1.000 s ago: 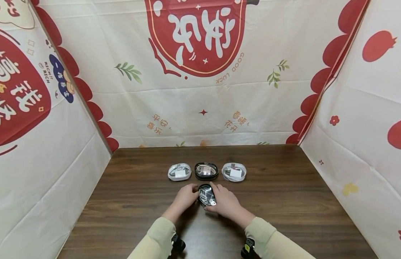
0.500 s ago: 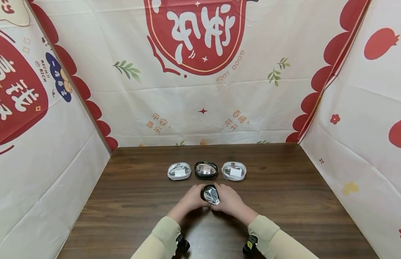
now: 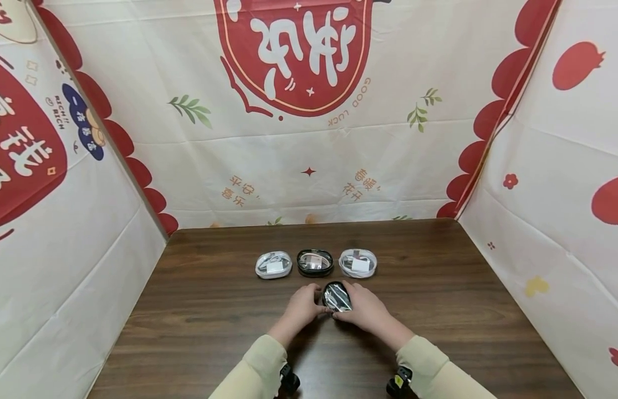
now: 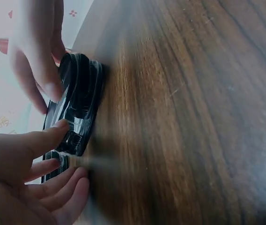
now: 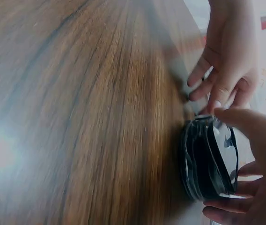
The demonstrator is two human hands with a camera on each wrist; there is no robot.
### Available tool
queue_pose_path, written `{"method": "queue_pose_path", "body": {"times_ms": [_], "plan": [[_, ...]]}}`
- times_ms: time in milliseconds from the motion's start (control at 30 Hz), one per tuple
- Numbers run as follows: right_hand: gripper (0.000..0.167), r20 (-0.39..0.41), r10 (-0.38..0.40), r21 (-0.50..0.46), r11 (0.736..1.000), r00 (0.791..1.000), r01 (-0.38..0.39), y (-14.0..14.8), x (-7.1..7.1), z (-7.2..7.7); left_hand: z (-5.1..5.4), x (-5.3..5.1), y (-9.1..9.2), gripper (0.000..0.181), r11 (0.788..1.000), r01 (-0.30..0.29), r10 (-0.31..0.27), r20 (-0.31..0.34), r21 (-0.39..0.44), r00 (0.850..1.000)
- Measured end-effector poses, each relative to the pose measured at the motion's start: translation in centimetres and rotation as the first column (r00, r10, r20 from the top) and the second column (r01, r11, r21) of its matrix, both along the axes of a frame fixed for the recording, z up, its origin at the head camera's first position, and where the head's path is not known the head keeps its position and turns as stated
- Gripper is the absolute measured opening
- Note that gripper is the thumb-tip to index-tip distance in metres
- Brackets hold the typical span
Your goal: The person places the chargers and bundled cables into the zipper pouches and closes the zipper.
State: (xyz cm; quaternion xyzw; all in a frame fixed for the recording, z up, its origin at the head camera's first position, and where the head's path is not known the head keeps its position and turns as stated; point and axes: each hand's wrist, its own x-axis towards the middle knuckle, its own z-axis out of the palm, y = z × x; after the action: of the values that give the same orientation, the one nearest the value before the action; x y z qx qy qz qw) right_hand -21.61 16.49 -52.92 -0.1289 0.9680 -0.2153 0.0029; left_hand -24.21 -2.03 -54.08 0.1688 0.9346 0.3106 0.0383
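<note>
A coiled black cable (image 3: 336, 297) in shiny clear wrapping is at the middle of the table, in front of the row of cables. My right hand (image 3: 367, 309) holds it from the right, thumb on the near side and fingers on the far side. On its left, my left hand (image 3: 302, 309) reaches in with fingers spread and loosely bent. The left thumb (image 4: 53, 136) touches or nearly touches the bundle's near edge. In the right wrist view, the black coil (image 5: 208, 159) appears close to the wood, tilted.
Behind the hands lies a row: a white coiled cable (image 3: 274, 265), a black coiled cable (image 3: 315, 263) with a label, and another white coiled cable (image 3: 358, 264). The brown wooden table (image 3: 199, 310) is bounded by printed cloth walls (image 3: 309, 144) at the back and sides.
The held black cable has shifted rightward along with both hands. Half a second ago the left hand was wrapped closer round it; now its fingers stand more apart from it.
</note>
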Motion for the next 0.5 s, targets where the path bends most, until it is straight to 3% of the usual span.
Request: {"method": "queue_pose_path", "body": {"times_ms": [167,367,500], "plan": [[0.076,0.059,-0.03,-0.02,0.999,0.998,0.032,1.5,0.9,0.5,0.2,-0.2,0.4,0.02,0.998,-0.008,0.009,0.017,-0.057,1.0],[0.066,0.089,-0.033,-0.066,0.997,0.995,0.039,3.2,2.0,0.4,0.7,0.1,1.1,0.011,0.996,0.058,-0.056,0.039,-0.064,0.998],[0.062,0.095,-0.044,-0.097,0.994,0.994,0.053,3.9,3.0,0.3,1.1,0.7,1.5,0.011,0.997,0.071,-0.067,0.099,-0.035,0.993]]}}
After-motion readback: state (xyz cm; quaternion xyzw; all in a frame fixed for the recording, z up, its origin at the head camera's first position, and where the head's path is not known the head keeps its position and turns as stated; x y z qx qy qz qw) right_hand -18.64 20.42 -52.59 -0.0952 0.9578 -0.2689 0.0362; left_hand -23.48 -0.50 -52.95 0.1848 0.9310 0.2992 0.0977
